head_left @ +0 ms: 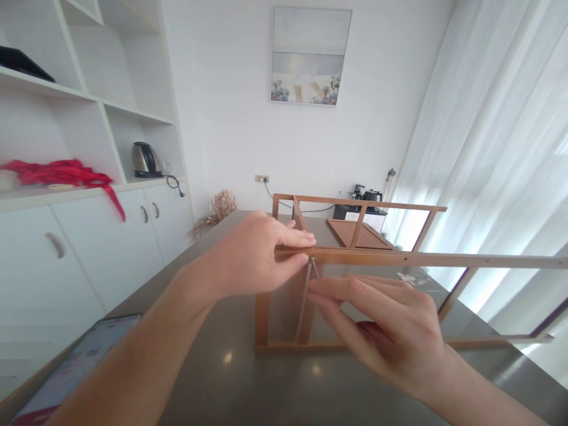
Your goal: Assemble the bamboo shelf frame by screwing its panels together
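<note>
A brown wooden frame [368,257] lies on its side on the table, with slats between its long rails. My left hand [261,254] grips the upper rail near its left end, fingers over the top and thumb against the near face. Just right of that thumb, a thin metal hex key [315,269] meets the rail at a hole. My right hand [381,325] pinches the key between thumb and forefinger; most of it is hidden in the fingers. More holes show along the rail to the right.
The dark glossy table [222,378] carries a phone [84,361] at the near left. Behind the frame lies a brown wooden panel [359,233]. Small pale scraps [417,278] lie beyond my right hand. White cabinets [102,236] stand left, curtains [501,148] hang right.
</note>
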`<action>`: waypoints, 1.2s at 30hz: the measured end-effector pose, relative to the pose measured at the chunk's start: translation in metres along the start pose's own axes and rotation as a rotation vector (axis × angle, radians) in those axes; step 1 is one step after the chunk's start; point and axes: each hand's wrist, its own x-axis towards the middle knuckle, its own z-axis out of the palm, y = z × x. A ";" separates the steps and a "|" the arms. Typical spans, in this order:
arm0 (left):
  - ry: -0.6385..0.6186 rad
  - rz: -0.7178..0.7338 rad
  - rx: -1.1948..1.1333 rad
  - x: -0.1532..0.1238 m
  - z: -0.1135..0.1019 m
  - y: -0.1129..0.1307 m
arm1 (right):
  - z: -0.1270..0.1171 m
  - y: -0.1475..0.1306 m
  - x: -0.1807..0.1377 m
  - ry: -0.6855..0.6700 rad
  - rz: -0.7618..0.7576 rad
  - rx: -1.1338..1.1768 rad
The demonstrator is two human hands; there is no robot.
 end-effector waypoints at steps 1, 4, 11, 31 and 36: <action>0.000 0.003 0.000 0.000 0.000 0.000 | 0.000 -0.001 0.000 0.005 0.030 0.009; -0.004 0.007 -0.003 0.000 -0.001 0.001 | 0.001 -0.003 0.001 0.011 0.111 0.055; 0.011 0.020 0.000 0.000 -0.002 0.004 | 0.003 -0.002 -0.002 -0.009 0.184 0.103; 0.018 0.005 0.005 -0.001 0.000 0.001 | -0.004 0.008 0.002 -0.110 0.334 0.373; 0.003 0.001 0.030 -0.001 0.000 0.000 | -0.013 0.007 0.003 -0.189 0.313 0.388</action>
